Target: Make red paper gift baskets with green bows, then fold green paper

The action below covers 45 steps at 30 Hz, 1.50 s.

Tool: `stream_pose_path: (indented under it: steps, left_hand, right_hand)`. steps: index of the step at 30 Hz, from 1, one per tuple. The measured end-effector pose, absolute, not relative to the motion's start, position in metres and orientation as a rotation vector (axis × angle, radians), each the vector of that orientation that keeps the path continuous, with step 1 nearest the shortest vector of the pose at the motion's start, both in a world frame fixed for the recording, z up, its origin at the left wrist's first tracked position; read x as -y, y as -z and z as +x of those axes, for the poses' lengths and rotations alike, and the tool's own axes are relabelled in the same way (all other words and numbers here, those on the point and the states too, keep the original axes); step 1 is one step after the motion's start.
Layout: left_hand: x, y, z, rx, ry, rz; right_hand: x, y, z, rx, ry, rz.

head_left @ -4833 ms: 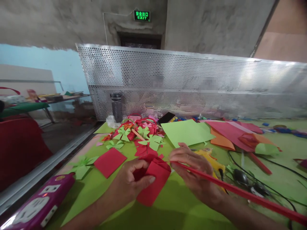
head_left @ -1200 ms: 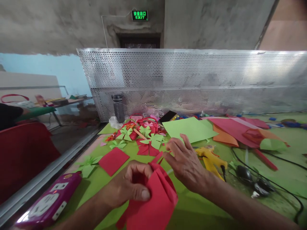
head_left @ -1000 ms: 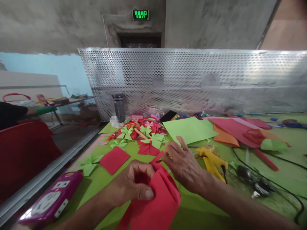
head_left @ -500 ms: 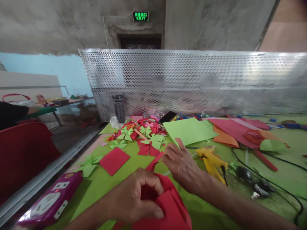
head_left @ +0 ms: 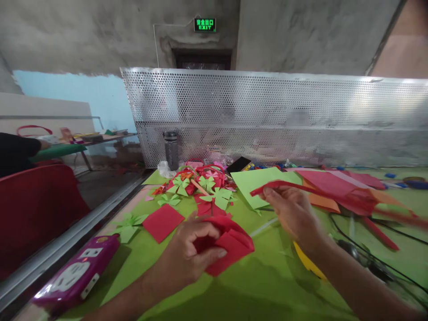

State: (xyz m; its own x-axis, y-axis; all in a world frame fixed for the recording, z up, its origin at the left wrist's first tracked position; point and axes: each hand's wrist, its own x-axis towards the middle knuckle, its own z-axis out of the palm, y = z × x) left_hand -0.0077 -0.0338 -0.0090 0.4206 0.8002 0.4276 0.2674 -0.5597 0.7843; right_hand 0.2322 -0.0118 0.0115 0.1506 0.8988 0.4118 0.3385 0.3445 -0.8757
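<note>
Folded red paper: we see the red paper pouch point(head_left: 234, 250) just below the centre of the frame, its near panel lying under our left thumb and its mouth gaping toward the upper right; it lies to the right of our left palm and well apart from our right hand.
Red strip: the long red strip point(head_left: 282, 183) starts right of centre, its near end sticking out past our right fingertips, and runs on toward the right edge of the frame, where it blurs.
Left hand: our left hand point(head_left: 189, 249) is closed in a pinch on the pouch, thumb on the outside and fingers curled over the mouth; we cannot tell how deep the hidden fingertips reach.
Right hand: our right hand point(head_left: 294, 209) is raised and closed on the strip between thumb and fingers.
Beside the hands: a red paper square point(head_left: 163, 223) lies left of our left hand; a translucent stick point(head_left: 265, 226) lies between the hands; a yellow tool point(head_left: 306, 262) shows partly below our right wrist.
Beyond the hands: green paper flowers point(head_left: 219, 197) lie near the middle, with a pale green sheet point(head_left: 246, 179) to their right.
Lower left: a purple power strip point(head_left: 76, 276) rests on the green tabletop point(head_left: 230, 296).
</note>
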Motion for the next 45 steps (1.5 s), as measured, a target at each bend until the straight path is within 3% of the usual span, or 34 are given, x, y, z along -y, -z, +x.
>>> stream_pose_path:
  steps: [4, 10, 45]
  left_hand:
    - [0.03, 0.016, -0.008, -0.955, -1.18, 2.213]
    - [0.028, 0.022, -0.009, -0.999, -1.118, 2.308]
    - [0.027, 0.025, -0.01, -1.047, -1.016, 2.235]
  right_hand:
    - [0.048, -0.012, 0.21, 1.455, -0.719, -1.07]
    - [0.066, -0.011, 0.203, 1.647, -0.335, -0.839]
    - [0.062, -0.002, 0.194, 1.737, -0.168, -0.95]
